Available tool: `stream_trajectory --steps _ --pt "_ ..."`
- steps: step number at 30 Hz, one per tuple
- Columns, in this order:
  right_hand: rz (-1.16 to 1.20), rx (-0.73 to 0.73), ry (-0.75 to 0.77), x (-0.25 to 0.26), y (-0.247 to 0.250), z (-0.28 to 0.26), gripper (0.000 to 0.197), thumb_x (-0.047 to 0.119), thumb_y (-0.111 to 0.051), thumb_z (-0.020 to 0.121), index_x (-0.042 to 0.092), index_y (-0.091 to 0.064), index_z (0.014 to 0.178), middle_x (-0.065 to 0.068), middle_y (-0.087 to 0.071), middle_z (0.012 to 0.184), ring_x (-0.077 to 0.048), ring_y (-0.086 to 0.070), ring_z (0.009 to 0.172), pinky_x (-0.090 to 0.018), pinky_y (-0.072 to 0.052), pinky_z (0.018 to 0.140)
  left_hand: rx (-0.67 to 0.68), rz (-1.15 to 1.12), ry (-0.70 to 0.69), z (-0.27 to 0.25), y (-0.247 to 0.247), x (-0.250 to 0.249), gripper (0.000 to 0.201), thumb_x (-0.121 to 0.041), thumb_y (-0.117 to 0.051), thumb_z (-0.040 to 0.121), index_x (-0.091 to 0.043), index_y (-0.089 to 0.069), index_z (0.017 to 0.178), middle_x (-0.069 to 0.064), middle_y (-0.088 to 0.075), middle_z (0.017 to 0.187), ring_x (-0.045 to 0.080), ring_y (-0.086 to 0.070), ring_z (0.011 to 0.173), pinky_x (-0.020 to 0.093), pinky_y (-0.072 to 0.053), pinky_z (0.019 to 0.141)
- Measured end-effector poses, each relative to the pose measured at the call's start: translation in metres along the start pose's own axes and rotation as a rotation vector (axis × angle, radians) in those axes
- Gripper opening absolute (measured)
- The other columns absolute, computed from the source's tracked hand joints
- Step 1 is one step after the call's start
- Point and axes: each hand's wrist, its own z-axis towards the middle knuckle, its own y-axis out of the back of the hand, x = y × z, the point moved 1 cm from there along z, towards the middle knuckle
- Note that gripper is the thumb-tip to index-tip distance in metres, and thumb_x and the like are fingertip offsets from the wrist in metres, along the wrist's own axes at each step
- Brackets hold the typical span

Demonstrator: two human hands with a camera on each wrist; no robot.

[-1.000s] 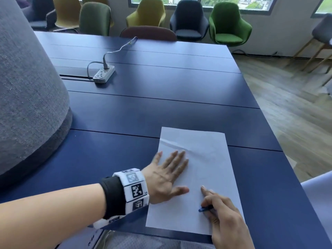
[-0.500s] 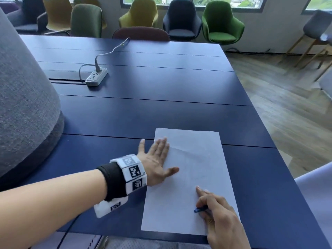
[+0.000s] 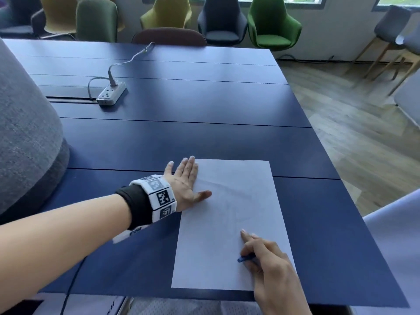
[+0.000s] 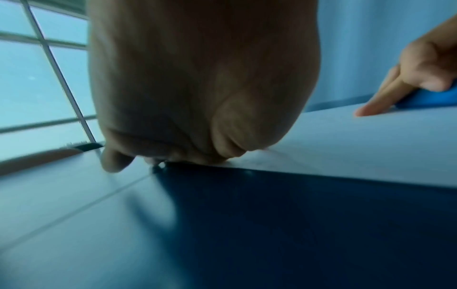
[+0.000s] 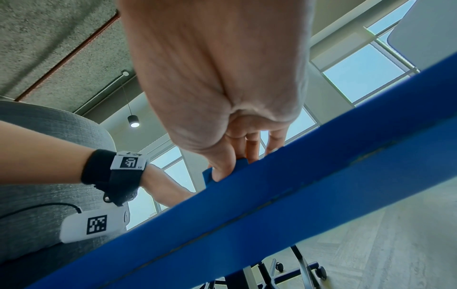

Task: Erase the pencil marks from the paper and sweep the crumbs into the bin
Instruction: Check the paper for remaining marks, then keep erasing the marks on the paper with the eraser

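Observation:
A white sheet of paper [image 3: 231,223] lies on the dark blue table [image 3: 181,137] near its front edge, with faint pencil marks [image 3: 236,201] across its middle. My left hand [image 3: 186,183] lies flat with straight fingers on the paper's upper left edge, thumb on the sheet. My right hand [image 3: 268,260] rests on the paper's lower right part and grips a small blue eraser [image 3: 246,258], index finger stretched forward on the sheet. The eraser [image 4: 430,99] also shows under the right fingers [image 4: 385,97] in the left wrist view. No crumbs or bin can be made out.
A white power strip [image 3: 111,93] with its cable lies at the back left of the table. A large grey fabric chair back [image 3: 25,133] stands at the left. Coloured armchairs [image 3: 270,23] line the far wall. Wooden floor [image 3: 363,133] lies to the right.
My left hand has slid up and to the left, from the middle of the sheet to its upper left edge. The right hand stays on the lower right with the eraser.

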Motion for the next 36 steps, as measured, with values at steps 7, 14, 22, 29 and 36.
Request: stream_trajectory --steps 7,14,22,29,36 --pt "-0.03 0.019 0.001 0.002 0.002 0.001 0.054 -0.004 -0.067 0.078 0.046 -0.05 0.094 0.034 -0.058 0.118 0.002 -0.055 0.118 -0.018 -0.044 0.088 0.051 0.018 -0.266 -0.039 -0.017 -0.022 0.093 -0.074 0.007 0.078 -0.016 0.028 0.146 0.002 0.037 0.153 0.014 0.032 0.142 0.046 0.012 0.118" --pt "-0.055 0.004 0.005 0.004 0.005 0.002 0.051 -0.002 -0.069 0.077 0.044 -0.053 0.091 0.035 -0.057 0.118 -0.002 -0.056 0.117 -0.031 -0.053 0.085 -0.036 0.038 -0.209 -0.017 -0.003 -0.021 0.087 -0.07 -0.006 0.091 -0.013 0.023 0.15 0.004 0.034 0.155 0.018 0.03 0.143 0.047 0.012 0.118" --pt "-0.166 0.031 -0.074 0.009 0.013 -0.012 0.062 -0.01 -0.07 0.067 0.046 -0.057 0.088 0.03 -0.062 0.104 0.001 -0.062 0.102 -0.023 -0.057 0.07 0.034 0.088 -0.18 -0.029 -0.012 0.003 0.106 -0.08 0.015 0.07 -0.01 0.024 0.149 0.005 0.032 0.156 0.017 0.025 0.146 0.044 0.01 0.12" --pt "-0.116 0.148 -0.008 0.031 0.054 0.042 0.036 0.012 -0.067 0.084 0.045 -0.053 0.087 0.019 -0.059 0.093 0.002 -0.058 0.089 -0.023 -0.05 0.069 -0.117 -0.073 -0.248 -0.009 0.014 0.021 0.089 -0.068 -0.047 0.088 -0.018 -0.013 0.152 0.008 -0.007 0.16 0.025 -0.015 0.144 0.041 -0.027 0.113" --pt "0.009 0.242 -0.11 0.047 0.056 0.161 0.004 0.011 -0.066 0.086 0.012 -0.064 0.089 0.001 -0.065 0.07 -0.015 -0.062 0.06 -0.031 -0.057 0.06 -0.012 -0.097 -0.205 0.009 0.024 0.022 0.112 -0.074 -0.064 0.072 -0.032 -0.002 0.155 -0.002 0.008 0.163 0.029 -0.005 0.145 0.057 -0.032 0.105"
